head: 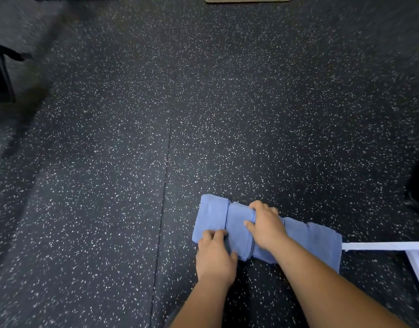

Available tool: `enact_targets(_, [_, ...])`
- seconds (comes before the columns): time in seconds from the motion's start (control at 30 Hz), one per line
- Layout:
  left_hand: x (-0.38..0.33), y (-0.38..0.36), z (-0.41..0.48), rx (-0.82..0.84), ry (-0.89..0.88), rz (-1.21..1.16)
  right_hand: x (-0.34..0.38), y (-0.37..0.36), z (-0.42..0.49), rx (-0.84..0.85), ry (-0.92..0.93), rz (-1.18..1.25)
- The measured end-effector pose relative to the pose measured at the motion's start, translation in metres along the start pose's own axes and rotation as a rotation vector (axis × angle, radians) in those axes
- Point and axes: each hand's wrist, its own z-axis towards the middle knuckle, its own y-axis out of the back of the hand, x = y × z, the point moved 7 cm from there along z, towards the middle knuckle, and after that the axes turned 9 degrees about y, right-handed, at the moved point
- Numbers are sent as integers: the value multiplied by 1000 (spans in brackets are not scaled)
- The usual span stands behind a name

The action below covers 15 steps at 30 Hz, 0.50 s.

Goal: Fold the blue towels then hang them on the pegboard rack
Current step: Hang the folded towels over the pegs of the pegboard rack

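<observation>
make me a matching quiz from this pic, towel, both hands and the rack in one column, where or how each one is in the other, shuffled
Column one:
1. towel
2. left hand
3. right hand
4. rack

Column two:
a. white, at the lower right edge of the view
b. grips the middle of the blue cloth
c. blue, partly folded, lying on the floor
d. holds the near left end of the blue cloth

Pairs: 1-c, 2-d, 3-b, 4-a
</observation>
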Motion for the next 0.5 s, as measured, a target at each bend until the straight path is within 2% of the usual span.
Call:
enact_targets(0.27, [-14,-3,-20,-24,38,-78,2,8,-42,-79,-17,392])
enact_targets(0.37, [-30,9,-41,-89,-37,-95,6,21,-68,-131,-34,524])
enact_targets(0.5, [-54,18,-77,-25,-174,-145,14,57,-109,-216,-55,615])
